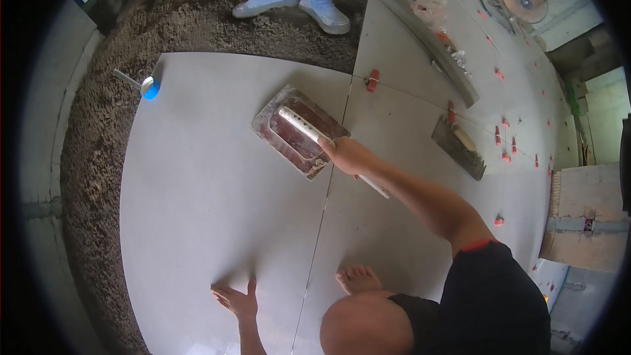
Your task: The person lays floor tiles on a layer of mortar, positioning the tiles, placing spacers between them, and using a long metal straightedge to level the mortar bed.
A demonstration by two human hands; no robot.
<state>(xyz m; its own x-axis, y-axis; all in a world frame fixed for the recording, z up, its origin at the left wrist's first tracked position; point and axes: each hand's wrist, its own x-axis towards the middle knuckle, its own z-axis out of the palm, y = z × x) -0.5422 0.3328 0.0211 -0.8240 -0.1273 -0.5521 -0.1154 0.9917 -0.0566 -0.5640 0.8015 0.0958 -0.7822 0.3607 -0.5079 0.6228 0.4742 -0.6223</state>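
My right hand [348, 156] reaches forward and closes on the near end of a whitish perforated handle on a rust-red rectangular trowel [296, 133]. The trowel lies flat across the joint between two large pale grey tiles. A short white piece shows under my wrist. My left hand [236, 301] rests flat on the big left tile [197, 184], fingers spread, holding nothing. My bare foot [358, 279] and knee [365, 325] are on the right tile next to the joint.
Rough sandy mortar bed [98, 158] borders the left tile. On its edge lies a mallet with a blue-white head [148, 87]. Two white shoes [292, 3] stand on the mortar. A second trowel [460, 148], red levelling clips [373, 80], a long straightedge [407, 26] and a disc cutter [522, 0] lie to the right.
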